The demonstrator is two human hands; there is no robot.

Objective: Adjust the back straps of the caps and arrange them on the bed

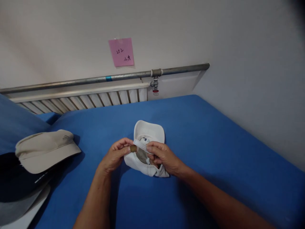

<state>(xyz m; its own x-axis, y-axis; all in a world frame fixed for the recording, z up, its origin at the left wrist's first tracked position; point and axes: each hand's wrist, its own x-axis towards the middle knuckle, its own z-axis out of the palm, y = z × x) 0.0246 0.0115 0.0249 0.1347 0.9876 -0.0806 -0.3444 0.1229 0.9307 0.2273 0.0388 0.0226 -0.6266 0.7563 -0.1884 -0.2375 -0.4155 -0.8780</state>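
A white baseball cap (pixel 149 130) lies on the blue-covered surface, its brim pointing away from me and its back opening toward me. My left hand (pixel 118 154) pinches the left side of the cap where the back strap (pixel 141 145) begins; a brown band wraps that thumb. With thumb and fingers, my right hand (pixel 163 156) grips the strap's right part, some fingers reaching into the back opening. The strap spans between both hands. Whether its ends are fastened cannot be made out.
Several caps lie at the left, a beige cap (pixel 47 149) above a black cap (pixel 14 175). Beyond the blue surface (pixel 147 206) are a white radiator (pixel 95 99), a metal pipe (pixel 83 81) and a red-tipped valve (pixel 155 92). A pink note (pixel 121 52) hangs on the wall.
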